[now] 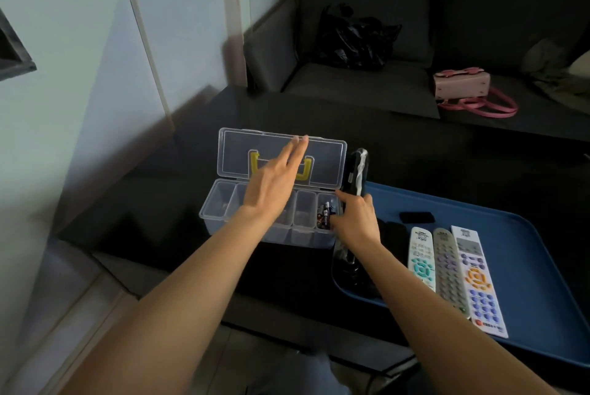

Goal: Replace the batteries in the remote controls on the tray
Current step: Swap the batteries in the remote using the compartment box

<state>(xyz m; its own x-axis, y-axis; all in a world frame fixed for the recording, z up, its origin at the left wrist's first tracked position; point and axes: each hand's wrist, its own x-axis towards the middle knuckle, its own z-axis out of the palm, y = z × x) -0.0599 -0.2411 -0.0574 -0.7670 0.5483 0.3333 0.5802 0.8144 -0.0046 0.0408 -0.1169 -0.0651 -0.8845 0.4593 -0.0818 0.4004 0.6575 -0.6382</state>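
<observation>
In the head view, a black remote (356, 172) is being held upright in the right hand (356, 219) grip beside the open battery box (277, 190). The left hand (271, 184) is being held flat, gripping nothing. Three light remotes (456, 276) are lying untouched on the tray (526, 254); most work seems left.

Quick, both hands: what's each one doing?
Left hand: open, fingers straight, over the clear box.
Right hand: gripping a black remote.

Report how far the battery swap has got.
Done: the clear box stands open, batteries in its right-end compartment. In hand: right hand holds a black remote upright; left hand hovers flat over the box. Left: three light remotes lie untouched on the blue tray.
</observation>
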